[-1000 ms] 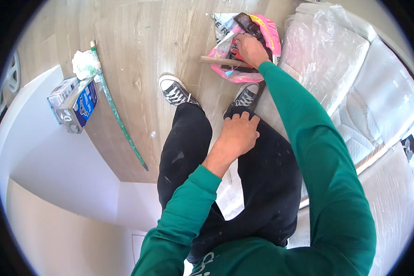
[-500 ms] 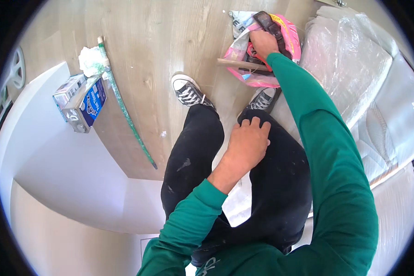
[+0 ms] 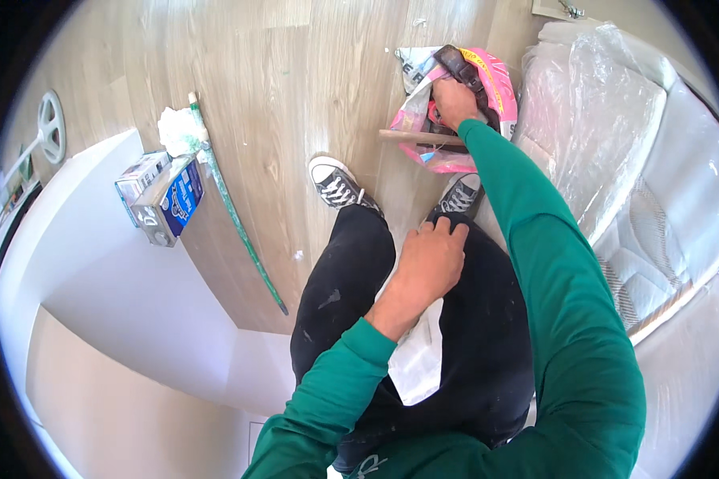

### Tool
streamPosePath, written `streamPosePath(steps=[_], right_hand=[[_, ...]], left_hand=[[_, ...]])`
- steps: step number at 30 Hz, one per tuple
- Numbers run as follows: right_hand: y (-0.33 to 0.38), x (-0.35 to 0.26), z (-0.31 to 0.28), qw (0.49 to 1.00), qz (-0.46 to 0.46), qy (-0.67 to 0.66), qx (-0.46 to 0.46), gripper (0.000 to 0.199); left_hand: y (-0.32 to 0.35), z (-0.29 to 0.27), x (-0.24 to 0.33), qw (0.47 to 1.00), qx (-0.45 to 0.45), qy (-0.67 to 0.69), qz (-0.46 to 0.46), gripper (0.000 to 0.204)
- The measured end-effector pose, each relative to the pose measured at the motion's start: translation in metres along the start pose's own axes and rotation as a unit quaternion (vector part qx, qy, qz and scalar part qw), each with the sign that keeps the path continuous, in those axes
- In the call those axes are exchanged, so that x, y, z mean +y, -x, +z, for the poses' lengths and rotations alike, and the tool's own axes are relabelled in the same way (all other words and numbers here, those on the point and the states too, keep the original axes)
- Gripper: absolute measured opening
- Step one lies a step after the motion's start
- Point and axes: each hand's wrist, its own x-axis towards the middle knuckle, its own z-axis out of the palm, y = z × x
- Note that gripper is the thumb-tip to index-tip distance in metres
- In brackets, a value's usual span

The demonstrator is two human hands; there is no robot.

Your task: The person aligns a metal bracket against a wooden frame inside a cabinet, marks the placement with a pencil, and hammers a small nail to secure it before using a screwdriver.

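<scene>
floor [image 3: 295, 88]: light wood | on it: pink bag [image 3: 487, 96], green rod [image 3: 236, 215], boxes [image 3: 161, 195]

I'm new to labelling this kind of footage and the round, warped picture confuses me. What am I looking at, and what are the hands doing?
A camera on a person's head looks down at their own body; the wide lens bends straight edges. The right hand reaches into a pink bag on the wooden floor, with a wooden stick jutting from the bag; what it grips is hidden. The left hand rests flat on the black trousers. At left, small boxes sit on a white ledge.
</scene>
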Motion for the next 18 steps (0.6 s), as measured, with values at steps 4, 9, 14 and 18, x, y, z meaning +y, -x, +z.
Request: streamPosePath(steps=[4,9,14,18], right_hand=[[-0.002,0.000,0.004,1.000,0.005,-0.025,0.014,0.023],[-0.004,-0.005,0.005,0.998,0.046,-0.046,0.007,0.026],[0.010,0.025,0.001,0.986,0.038,-0.155,0.054,0.029],[0.026,0.035,0.001,0.971,0.041,-0.220,0.082,0.033]], left_hand=[[0.002,0.004,0.003,1.000,-0.009,-0.002,0.017,0.038],[-0.002,0.003,0.002,1.000,-0.016,0.005,0.018,0.038],[-0.002,0.005,-0.007,1.000,-0.012,-0.003,-0.006,0.038],[-0.003,-0.008,-0.007,0.999,-0.007,0.030,-0.012,0.039]])
